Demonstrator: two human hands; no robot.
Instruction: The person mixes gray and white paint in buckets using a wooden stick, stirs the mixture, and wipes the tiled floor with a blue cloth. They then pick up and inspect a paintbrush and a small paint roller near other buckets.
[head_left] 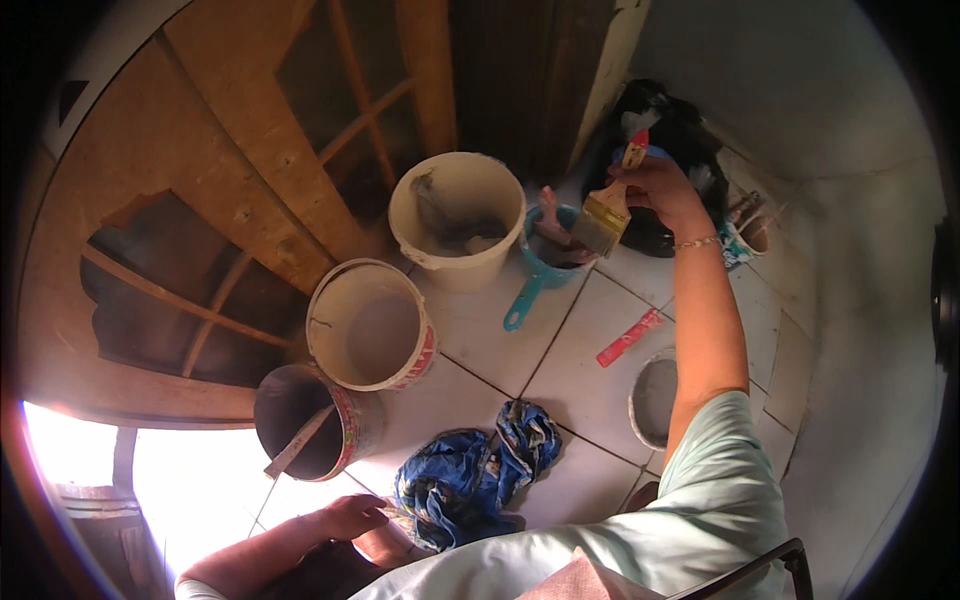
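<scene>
My right hand (657,192) is closed around a wide paintbrush (603,218) with a wooden, red-tipped handle. Its bristles point down and to the left, over the rim of a turquoise long-handled dipper (526,300). Inside the dipper lies something with a pinkish handle, partly hidden. Down at the lower left, my left hand (352,517) hangs loosely near my knee, fingers loosely extended and holding nothing that I can see. A crumpled blue patterned cloth (450,485) lies on the tiles close to its fingertips.
Two cream buckets (460,262) and a darker bucket (362,425) with a stick across it stand by the wooden door (230,190). A red-handled tool (629,338), a round grey-filled container (655,398), a black bag (650,105) and a tub of brushes (748,235) are to the right.
</scene>
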